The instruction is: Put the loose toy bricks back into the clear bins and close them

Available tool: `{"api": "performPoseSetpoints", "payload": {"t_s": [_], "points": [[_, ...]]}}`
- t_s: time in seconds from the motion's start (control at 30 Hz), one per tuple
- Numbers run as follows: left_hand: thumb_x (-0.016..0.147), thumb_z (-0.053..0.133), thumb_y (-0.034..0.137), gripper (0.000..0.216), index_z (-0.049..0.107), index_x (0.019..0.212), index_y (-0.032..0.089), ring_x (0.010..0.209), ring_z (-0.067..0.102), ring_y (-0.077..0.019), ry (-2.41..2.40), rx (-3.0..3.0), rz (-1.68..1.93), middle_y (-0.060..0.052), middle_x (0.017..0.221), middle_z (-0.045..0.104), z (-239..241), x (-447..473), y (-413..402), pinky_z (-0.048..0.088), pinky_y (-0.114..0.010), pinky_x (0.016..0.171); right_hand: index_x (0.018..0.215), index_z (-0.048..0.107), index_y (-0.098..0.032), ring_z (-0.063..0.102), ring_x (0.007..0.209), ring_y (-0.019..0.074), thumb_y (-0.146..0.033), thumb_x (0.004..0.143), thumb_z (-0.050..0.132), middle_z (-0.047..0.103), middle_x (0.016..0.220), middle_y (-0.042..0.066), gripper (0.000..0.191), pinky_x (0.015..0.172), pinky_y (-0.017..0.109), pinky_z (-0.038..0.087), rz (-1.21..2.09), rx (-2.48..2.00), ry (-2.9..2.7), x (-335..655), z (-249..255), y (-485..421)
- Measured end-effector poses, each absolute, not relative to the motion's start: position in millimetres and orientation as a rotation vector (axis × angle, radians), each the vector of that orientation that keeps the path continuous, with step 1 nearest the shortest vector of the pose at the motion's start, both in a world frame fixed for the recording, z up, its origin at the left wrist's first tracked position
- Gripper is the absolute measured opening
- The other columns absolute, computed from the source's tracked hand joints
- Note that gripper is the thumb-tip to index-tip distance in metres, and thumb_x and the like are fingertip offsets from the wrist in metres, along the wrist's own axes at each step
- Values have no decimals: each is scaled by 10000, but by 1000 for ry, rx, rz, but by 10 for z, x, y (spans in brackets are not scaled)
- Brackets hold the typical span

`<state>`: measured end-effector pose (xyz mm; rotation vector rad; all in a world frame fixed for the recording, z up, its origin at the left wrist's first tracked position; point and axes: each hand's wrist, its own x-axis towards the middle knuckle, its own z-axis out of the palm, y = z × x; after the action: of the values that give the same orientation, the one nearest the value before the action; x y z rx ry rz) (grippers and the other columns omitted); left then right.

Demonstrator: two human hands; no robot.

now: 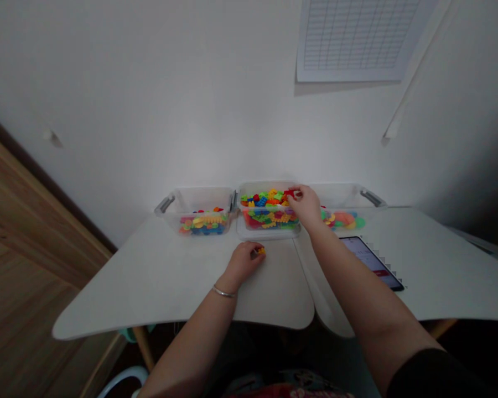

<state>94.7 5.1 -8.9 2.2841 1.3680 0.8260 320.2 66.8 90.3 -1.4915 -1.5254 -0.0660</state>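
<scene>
My right hand reaches into the middle clear plastic bin, which is full of colourful toy blocks, and its fingers pinch a red block at the top of the pile. My left hand rests on the white table just in front of that bin, fingers curled around a small yellow-orange block. A thin bracelet sits on my left wrist.
A clear bin with grey handles and coloured pieces stands to the left, and another to the right. A phone with a lit screen lies at the right. A wall stands close behind, with a gridded sheet hung on it.
</scene>
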Motion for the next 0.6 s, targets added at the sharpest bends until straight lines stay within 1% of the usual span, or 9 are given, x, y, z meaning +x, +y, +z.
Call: {"api": "performPoseSetpoints", "payload": {"t_s": [0.17,0.23,0.33,0.43,0.53,0.6], "points": [[823,642,225,231,704,1032,147,901,637,-209,1368,2229,859,-87,981,717,-127,950,82,512,-356,849,1026,706,-197,623,854,215,-207,785,578,698,1030,82,274,861,378,473,-46,-1572,-1609,3228,859,726],[821,642,224,251,698,1053,146,907,638,-209,1354,2207,881,-90,993,715,-129,949,82,511,-359,856,1004,710,-190,623,855,217,-200,777,573,697,1025,88,266,867,388,473,-19,-1549,-1605,3257,850,754],[815,645,216,275,686,1079,150,894,644,-200,1347,2154,922,-86,992,713,-119,942,74,518,-348,842,982,703,-154,619,823,211,-203,758,568,697,995,104,266,829,378,487,131,-1475,-1516,3326,864,761],[808,654,219,293,673,1094,156,884,648,-193,1341,2113,964,-80,974,707,-104,929,67,525,-335,825,975,684,-132,609,768,196,-262,765,559,698,931,102,277,770,358,497,229,-1345,-1325,3378,888,650],[788,679,217,308,662,1090,160,879,648,-191,1330,2095,1009,-74,961,701,-92,923,61,529,-334,823,943,675,-151,596,747,186,-343,772,560,696,914,88,282,734,344,491,216,-1213,-1243,3331,842,405],[774,692,204,311,657,1079,156,885,648,-191,1315,2084,1030,-75,963,700,-86,928,56,529,-339,834,928,673,-172,585,720,178,-385,767,565,695,899,74,288,689,329,484,277,-1176,-1273,3228,734,213]]}}
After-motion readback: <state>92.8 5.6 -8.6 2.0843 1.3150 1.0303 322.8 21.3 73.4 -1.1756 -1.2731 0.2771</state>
